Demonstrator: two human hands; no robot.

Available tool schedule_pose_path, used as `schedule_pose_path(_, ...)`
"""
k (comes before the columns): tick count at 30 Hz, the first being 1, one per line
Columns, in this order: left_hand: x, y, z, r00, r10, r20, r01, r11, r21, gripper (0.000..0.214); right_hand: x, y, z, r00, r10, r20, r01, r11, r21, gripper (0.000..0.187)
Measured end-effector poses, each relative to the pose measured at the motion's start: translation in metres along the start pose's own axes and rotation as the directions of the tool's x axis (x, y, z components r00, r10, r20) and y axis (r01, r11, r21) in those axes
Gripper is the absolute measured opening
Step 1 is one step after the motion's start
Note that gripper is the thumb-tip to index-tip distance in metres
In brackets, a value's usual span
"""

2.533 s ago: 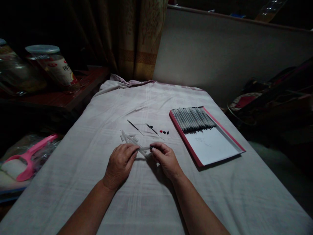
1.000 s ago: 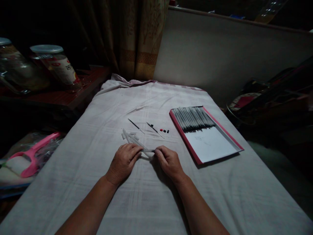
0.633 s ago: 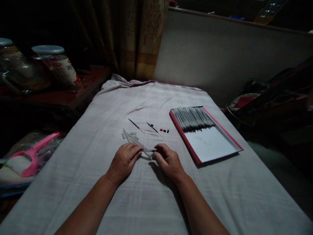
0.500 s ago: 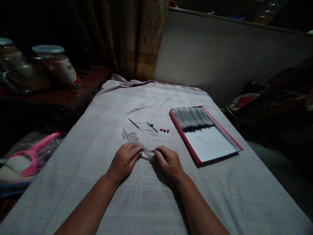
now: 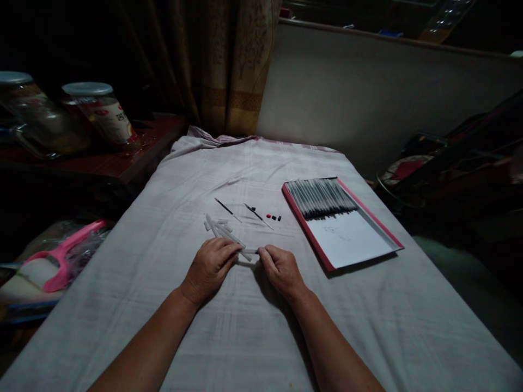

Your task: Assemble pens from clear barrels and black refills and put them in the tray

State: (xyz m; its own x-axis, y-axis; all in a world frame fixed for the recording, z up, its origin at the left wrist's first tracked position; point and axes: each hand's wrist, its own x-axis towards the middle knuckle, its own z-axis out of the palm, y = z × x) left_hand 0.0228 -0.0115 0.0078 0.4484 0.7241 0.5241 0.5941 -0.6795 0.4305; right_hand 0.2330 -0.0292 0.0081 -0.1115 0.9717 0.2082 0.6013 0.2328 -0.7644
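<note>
Both my hands pinch one clear pen barrel (image 5: 250, 251) just above the cloth-covered table (image 5: 245, 326). My left hand (image 5: 209, 268) closes on its left end, my right hand (image 5: 280, 267) on its right end. Several more clear barrels (image 5: 220, 230) lie just beyond my left fingers. Two thin dark refills (image 5: 227, 209) lie farther back, with small black and red caps (image 5: 273, 217) beside them. A red-edged tray (image 5: 384, 235) to the right holds a row of assembled pens (image 5: 319, 197) and a white sheet.
A dark wooden shelf (image 5: 110, 163) at the left carries two jars (image 5: 102, 111). Below it a pink-handled tool (image 5: 61, 256) lies on plastic bags. A curtain (image 5: 229, 65) and a pale wall stand behind the table. Dark bags (image 5: 449, 158) crowd the right side.
My hands have stayed together on the same barrel, with small finger shifts at its right end. The view drifted slightly; nothing else on the cloth moved.
</note>
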Motion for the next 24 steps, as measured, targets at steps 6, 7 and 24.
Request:
schedule_pose_path(6,0.000,0.003,0.003,1.000,0.027,-0.002,-0.027,0.999,-0.030,0.018,-0.005,-0.002,-0.006,0.999,0.001,0.041,-0.003,0.999,0.050,0.031)
schedule_pose_path(7,0.001,0.004,0.004,0.999,0.041,-0.006,-0.041,0.999,-0.025,0.018,-0.006,-0.001,-0.006,0.999,0.000,0.034,-0.001,0.999,0.043,0.033)
schedule_pose_path(24,0.012,0.026,0.017,0.994,0.061,0.096,-0.056,0.997,-0.050,0.023,-0.018,0.012,-0.012,0.989,0.145,-0.002,-0.133,0.910,0.393,0.028)
